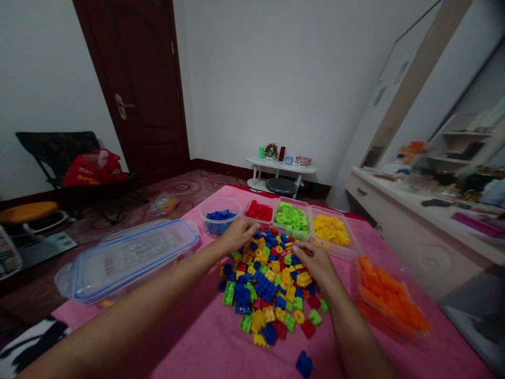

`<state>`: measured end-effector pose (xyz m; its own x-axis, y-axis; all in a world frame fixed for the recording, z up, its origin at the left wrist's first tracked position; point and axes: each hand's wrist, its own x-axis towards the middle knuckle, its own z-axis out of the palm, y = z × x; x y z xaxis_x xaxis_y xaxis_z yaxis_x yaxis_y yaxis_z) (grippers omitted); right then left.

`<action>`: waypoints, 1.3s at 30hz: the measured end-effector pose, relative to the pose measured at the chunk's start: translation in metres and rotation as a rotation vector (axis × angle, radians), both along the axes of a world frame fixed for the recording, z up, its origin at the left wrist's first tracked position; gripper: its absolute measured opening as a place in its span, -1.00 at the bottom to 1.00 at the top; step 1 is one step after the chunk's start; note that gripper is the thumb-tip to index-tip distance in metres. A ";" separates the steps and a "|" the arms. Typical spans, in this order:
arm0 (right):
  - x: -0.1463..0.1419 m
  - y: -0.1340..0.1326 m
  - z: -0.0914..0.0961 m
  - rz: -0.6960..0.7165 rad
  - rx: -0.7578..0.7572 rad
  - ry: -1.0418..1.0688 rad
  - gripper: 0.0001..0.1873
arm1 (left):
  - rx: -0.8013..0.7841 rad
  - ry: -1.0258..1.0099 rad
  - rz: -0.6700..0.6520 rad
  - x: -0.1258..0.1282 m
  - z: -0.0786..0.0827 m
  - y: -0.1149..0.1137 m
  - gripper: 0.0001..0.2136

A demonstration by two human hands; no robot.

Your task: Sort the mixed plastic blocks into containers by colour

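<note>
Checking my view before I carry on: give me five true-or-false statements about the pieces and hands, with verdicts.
1. The round tub holds blue pieces. True.
2. The red pieces lie right of the green pieces. False: they lie left of them.
3. The left hand and right hand are both at the mixed pile. True.
4. The orange pieces are in the round tub. False: they lie right of the right hand.
5. A single blue piece lies apart from the pile. True.

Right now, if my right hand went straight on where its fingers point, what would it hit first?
Your right hand would probably meet the mixed brick pile first, though depth is unclear.
</note>
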<state>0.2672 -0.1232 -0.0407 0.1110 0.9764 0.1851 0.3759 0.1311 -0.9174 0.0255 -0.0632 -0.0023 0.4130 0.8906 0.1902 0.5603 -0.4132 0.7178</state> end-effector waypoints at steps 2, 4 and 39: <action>0.002 -0.001 0.004 -0.026 0.027 0.029 -0.52 | 0.148 0.283 0.097 -0.002 -0.003 0.008 -0.73; 0.003 0.000 0.004 -0.027 0.040 0.020 -0.54 | 0.184 0.467 0.150 0.000 -0.010 0.016 -0.76; -0.038 -0.013 0.004 0.232 0.242 -0.699 -0.40 | 0.222 0.559 0.237 -0.022 -0.001 -0.002 -0.75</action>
